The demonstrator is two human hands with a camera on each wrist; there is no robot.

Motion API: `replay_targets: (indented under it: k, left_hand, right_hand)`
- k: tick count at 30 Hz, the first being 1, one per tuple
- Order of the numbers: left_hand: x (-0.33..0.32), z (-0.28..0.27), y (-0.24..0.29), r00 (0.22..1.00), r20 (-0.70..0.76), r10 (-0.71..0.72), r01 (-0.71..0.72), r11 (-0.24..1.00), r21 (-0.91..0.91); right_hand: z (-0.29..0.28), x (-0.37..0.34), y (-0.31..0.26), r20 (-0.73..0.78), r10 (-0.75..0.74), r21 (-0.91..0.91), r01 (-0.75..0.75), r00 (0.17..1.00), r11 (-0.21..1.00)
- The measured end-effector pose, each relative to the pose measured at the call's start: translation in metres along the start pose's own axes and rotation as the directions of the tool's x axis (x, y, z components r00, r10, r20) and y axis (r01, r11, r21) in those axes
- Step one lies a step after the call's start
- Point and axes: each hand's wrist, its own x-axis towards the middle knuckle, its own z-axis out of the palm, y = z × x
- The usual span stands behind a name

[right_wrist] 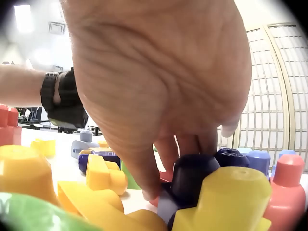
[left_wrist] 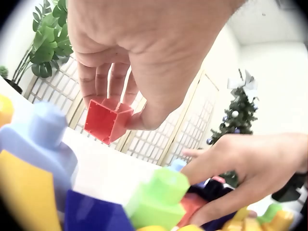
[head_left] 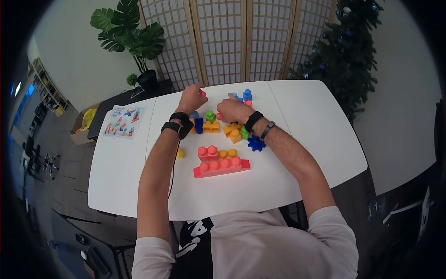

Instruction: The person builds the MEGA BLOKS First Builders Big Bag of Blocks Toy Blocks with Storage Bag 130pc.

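One red block (left_wrist: pixel 108 122) is hanging pinched in the left hand (head_left: pixel 190 99); rightward, the right hand (head_left: pixel 235 111) is pinching another block (head_left: pixel 219 116).

Sheet (head_left: pixel 121 123) at the left end of the counter (head_left: pixel 320 153), blocks (head_left: pixel 211 128) spread across the middle, long row (head_left: pixel 222 168) closest to the person. Gear's (head_left: pixel 256 143) at the spread's near right corner. Left hand's (head_left: pixel 191 99) out by the far edge with one block (left_wrist: pixel 108 122) in it, right hand's (head_left: pixel 236 110) further right, on another block (left_wrist: pixel 191 206) among the rest. Behind the counter: plant (head_left: pixel 125 28) left, screen (head_left: pixel 223 42) middle, tree (head_left: pixel 346 51) right.
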Motion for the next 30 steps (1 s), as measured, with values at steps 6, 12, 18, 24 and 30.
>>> replay_targets:
  k: [6, 12, 18, 24, 30]
  left_hand:
    - [-0.042, -0.083, 0.038, 0.988, -0.126, 0.085, -0.13, 0.902, -0.411]
    - [-0.127, -0.12, 0.083, 0.956, 0.22, 0.193, 0.01, 0.731, -0.683]
    - [-0.156, -0.093, 0.097, 0.91, 0.237, 0.341, -0.101, 0.735, -0.671]
    - [-0.159, -0.084, 0.098, 0.911, 0.217, 0.351, -0.111, 0.714, -0.692]
    - [-0.164, -0.064, 0.086, 0.902, 0.212, 0.375, -0.085, 0.638, -0.765]
  right_hand:
    - [-0.021, -0.018, -0.002, -0.238, -0.111, 0.092, 0.136, 0.965, 0.986]
    - [-0.067, -0.066, -0.014, -0.432, -0.053, 0.318, 0.208, 0.9, 0.925]
    - [-0.087, -0.11, -0.021, -0.34, 0.01, 0.594, 0.206, 0.941, 0.777]
    - [-0.093, -0.148, -0.037, -0.313, 0.005, 0.638, 0.206, 0.95, 0.742]
    - [-0.09, -0.165, -0.044, -0.315, -0.008, 0.614, 0.211, 0.949, 0.76]
